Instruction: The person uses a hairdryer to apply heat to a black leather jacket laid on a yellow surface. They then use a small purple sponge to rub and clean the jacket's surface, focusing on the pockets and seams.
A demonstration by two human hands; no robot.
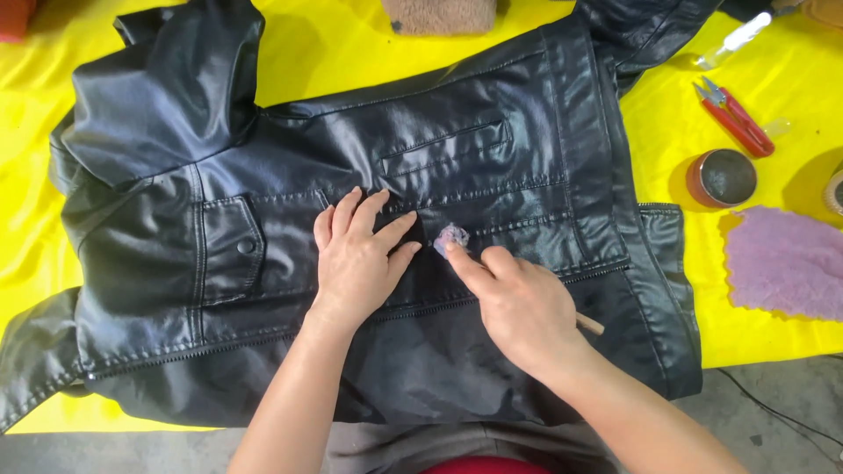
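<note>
- Keep your left hand (356, 254) flat, fingers spread, pinning the jacket (457, 167) just beside the patch (452, 235).
- Your right hand (514, 298), loosely curled (a stick seems tucked inside), presses the patch with its forefinger; rub with small, even strokes.

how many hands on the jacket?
2: left hand flat on the black jacket, right hand pressing a small lilac patch beside it. None seem hidden.

The right hand (518, 303) hides most of a thin wooden stick (590, 324); the jacket's (457, 149) sleeve runs off-frame.
</note>
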